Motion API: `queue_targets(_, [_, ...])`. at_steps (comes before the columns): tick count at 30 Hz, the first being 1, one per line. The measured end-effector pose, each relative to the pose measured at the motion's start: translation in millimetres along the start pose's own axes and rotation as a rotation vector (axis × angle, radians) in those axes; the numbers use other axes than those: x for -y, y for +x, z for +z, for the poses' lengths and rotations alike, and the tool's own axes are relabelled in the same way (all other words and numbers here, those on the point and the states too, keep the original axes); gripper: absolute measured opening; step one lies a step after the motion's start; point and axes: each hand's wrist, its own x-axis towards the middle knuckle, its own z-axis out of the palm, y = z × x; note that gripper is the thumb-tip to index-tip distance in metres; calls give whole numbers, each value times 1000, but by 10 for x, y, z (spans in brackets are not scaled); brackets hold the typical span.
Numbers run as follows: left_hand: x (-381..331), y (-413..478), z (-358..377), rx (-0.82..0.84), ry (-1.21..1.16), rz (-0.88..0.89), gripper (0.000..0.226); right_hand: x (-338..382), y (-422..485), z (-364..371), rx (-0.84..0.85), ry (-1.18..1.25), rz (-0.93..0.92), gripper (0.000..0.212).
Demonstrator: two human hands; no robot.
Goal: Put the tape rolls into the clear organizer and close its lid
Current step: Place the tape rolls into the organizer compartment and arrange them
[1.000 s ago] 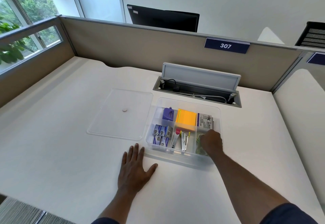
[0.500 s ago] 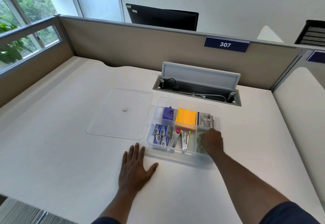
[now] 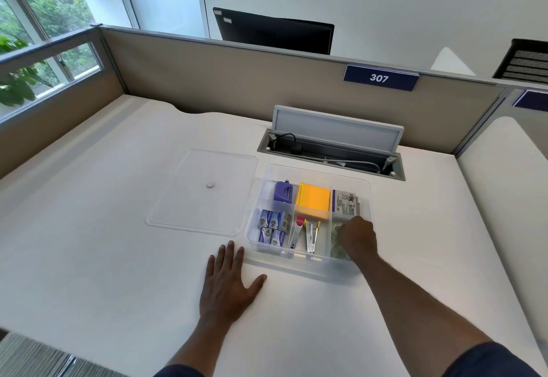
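Tape rolls [image 3: 336, 236] clear, seemingly greenish.

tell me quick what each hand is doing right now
left hand: open, flat on the desk, holding nothing
right hand: curled in the organizer over tape rolls; grip unclear

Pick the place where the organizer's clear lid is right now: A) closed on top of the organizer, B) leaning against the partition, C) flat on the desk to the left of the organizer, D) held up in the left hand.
C: the clear lid lies flat on the desk just left of the open organizer, while the left hand rests palm-down on the desk, holding nothing.
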Motion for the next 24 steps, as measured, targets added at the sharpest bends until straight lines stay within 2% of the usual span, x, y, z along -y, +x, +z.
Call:
queue_targets(7, [-2, -3, -5, -5, -1, 4, 90, 21, -13, -55, 123, 19, 64, 37])
queue_targets(13, [-4, -5, -23, -6, -7, 2, 91, -17, -22, -106, 190, 16, 65, 32])
queue_targets(18, [-5, -4, -29, -4, -11, 4, 91, -66, -53, -107, 169, 8, 65, 26])
queue_targets(24, [-4, -7, -31, -5, -12, 1, 92, -38, -65, -103, 112, 4, 74, 29])
